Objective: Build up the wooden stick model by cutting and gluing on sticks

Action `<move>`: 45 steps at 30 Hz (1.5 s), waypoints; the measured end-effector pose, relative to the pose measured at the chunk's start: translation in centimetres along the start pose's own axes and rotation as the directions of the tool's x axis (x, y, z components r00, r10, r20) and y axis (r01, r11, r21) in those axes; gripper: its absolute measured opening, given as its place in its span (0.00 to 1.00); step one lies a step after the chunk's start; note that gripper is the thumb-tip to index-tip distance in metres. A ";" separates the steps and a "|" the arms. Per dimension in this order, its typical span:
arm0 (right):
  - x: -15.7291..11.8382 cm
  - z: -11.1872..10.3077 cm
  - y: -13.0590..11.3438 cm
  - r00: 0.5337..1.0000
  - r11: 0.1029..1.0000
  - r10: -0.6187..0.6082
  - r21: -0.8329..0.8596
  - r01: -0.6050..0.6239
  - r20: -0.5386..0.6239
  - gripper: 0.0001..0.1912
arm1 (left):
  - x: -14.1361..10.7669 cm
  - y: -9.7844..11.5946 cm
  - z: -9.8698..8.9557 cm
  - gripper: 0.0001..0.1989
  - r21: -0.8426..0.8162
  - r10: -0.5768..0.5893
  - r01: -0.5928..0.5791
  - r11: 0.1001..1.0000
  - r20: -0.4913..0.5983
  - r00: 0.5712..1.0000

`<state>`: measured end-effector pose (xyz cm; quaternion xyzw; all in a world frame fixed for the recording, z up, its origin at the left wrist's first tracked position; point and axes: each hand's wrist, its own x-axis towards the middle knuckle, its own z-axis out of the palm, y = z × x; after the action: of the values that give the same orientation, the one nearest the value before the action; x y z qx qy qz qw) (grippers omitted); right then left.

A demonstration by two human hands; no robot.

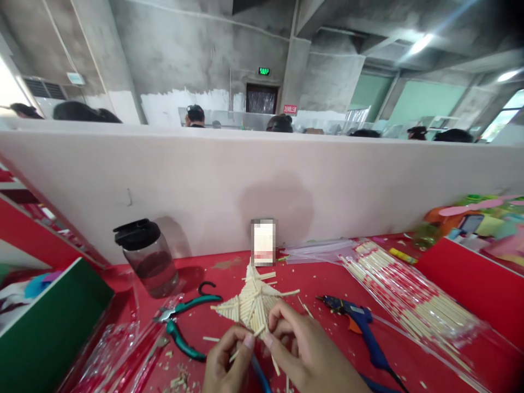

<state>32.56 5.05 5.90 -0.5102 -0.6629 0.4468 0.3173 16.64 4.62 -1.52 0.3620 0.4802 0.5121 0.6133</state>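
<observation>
A star-shaped piece (pixel 249 299) built from thin pale wooden sticks lies on the red table in front of me. My left hand (pixel 230 355) is closed at its lower edge, thumb and index finger pinching a short wooden stick (pixel 259 330). From the other side, my right hand (pixel 301 346) reaches in with bent fingers and its thumb at the same stick, partly covering the star's lower right point. To the left lie pliers with green handles (pixel 183 343), jaws pointing away. A blue glue gun (pixel 370 334) rests to the right of my right hand.
A dark-lidded bottle (pixel 153 265) stands at left. Bagged wooden sticks (pixel 409 292) lie at right. A green-sided box (pixel 61 303) and a red-sided box (pixel 462 284) flank the table. A pale partition (pixel 204 185) rises behind, with people beyond. Stick scraps (pixel 180 379) litter the front.
</observation>
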 end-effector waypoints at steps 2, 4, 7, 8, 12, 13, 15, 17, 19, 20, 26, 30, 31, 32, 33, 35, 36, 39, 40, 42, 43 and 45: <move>0.0 0.0 -0.2 1.000 1.000 0.003 -0.024 -0.003 -0.027 0.06 | 0.1 0.0 0.0 0.23 0.011 0.028 -0.028 1.000 0.001 1.000; -0.1 0.0 -0.4 0.999 1.000 -0.011 -0.028 0.010 -0.046 0.05 | 0.0 0.0 0.1 0.22 0.028 0.047 -0.047 0.998 0.006 0.999; -0.4 -0.1 -0.4 0.997 0.998 -0.048 -0.045 0.045 -0.061 0.04 | -0.3 0.2 0.1 0.22 0.056 0.079 -0.082 0.995 0.050 0.996; -0.4 -0.2 -0.4 0.996 0.997 -0.058 -0.052 0.055 -0.060 0.04 | -0.4 0.4 0.2 0.23 0.061 0.089 -0.093 0.994 0.072 0.993; -0.6 -0.6 -0.4 0.994 0.994 -0.099 -0.045 0.097 -0.039 0.04 | -0.6 1.2 0.5 0.24 0.030 0.101 -0.106 0.994 0.134 0.986; -0.6 -0.7 -0.3 0.993 0.993 -0.109 -0.037 0.108 -0.033 0.04 | -0.6 1.4 0.6 0.24 0.017 0.103 -0.106 0.994 0.139 0.985; -0.7 -0.8 -0.3 0.991 0.991 -0.131 -0.029 0.130 -0.025 0.04 | -0.4 1.4 0.6 0.26 -0.004 0.118 -0.119 0.993 0.148 0.982; -0.7 -0.9 -0.2 0.989 0.989 -0.146 -0.036 0.145 -0.020 0.04 | 0.1 1.2 0.5 0.27 -0.014 0.134 -0.133 0.991 0.172 0.976; -0.6 -0.9 -0.1 0.988 0.987 -0.152 -0.052 0.151 -0.016 0.04 | 0.7 0.7 0.4 0.27 -0.029 0.136 -0.133 0.991 0.187 0.973; -0.6 -0.9 0.1 0.988 0.986 -0.155 -0.058 0.154 -0.016 0.04 | 0.9 0.4 0.3 0.28 -0.038 0.131 -0.126 0.991 0.184 0.974; -0.4 -1.2 0.9 0.987 0.984 -0.158 -0.081 0.158 0.010 0.06 | 1.0 0.3 0.5 0.32 0.019 0.073 -0.079 0.997 0.195 0.978; -1.0 -3.0 0.4 0.994 0.966 -0.110 -0.235 0.110 0.013 0.11 | 0.4 1.3 0.6 0.34 0.084 0.035 -0.055 0.995 0.229 0.973; -1.4 -3.8 0.1 0.995 0.953 -0.099 -0.287 0.099 0.014 0.11 | 0.3 1.5 0.6 0.34 0.091 0.034 -0.056 0.994 0.234 0.972; -1.9 -4.5 -0.3 0.995 0.931 -0.095 -0.354 0.093 0.012 0.12 | 0.3 1.6 0.6 0.34 0.099 0.031 -0.057 0.993 0.241 0.970; -2.5 -5.3 -0.6 0.997 0.899 -0.079 -0.431 0.077 0.012 0.12 | 0.3 1.7 0.5 0.34 0.106 0.032 -0.059 0.993 0.246 0.969; -3.9 -6.8 -1.2 1.000 0.817 -0.012 -0.577 0.021 0.020 0.11 | 0.3 1.7 0.4 0.34 0.117 0.039 -0.071 0.991 0.252 0.967; -4.7 -7.4 -1.3 0.999 0.770 0.031 -0.638 -0.017 0.012 0.10 | 0.3 1.7 0.4 0.35 0.121 0.043 -0.076 0.990 0.256 0.966; -7.2 -7.8 -1.1 0.987 0.654 0.141 -0.742 -0.147 -0.071 0.13 | 0.5 1.5 0.2 0.35 0.131 0.051 -0.090 0.987 0.276 0.960; -8.0 -7.4 -0.8 0.982 0.633 0.157 -0.752 -0.183 -0.107 0.14 | 0.6 1.5 0.1 0.35 0.137 0.049 -0.091 0.986 0.286 0.957; -9.3 -5.7 0.1 0.974 0.635 0.151 -0.738 -0.228 -0.171 0.15 | 0.7 1.3 0.0 0.35 0.144 0.054 -0.101 0.984 0.304 0.951; -9.8 -4.3 0.6 0.975 0.650 0.114 -0.728 -0.218 -0.190 0.14 | 0.8 1.2 -0.1 0.34 0.142 0.062 -0.110 0.984 0.309 0.949; -10.4 -1.0 1.6 0.978 0.726 0.058 -0.663 -0.180 -0.202 0.14 | 1.0 1.1 -0.2 0.33 0.130 0.082 -0.130 0.983 0.322 0.943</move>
<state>36.96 -4.50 5.19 -0.6677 -0.7167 0.1496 0.1344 16.18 5.77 -0.78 0.5092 0.3929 0.4427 0.6247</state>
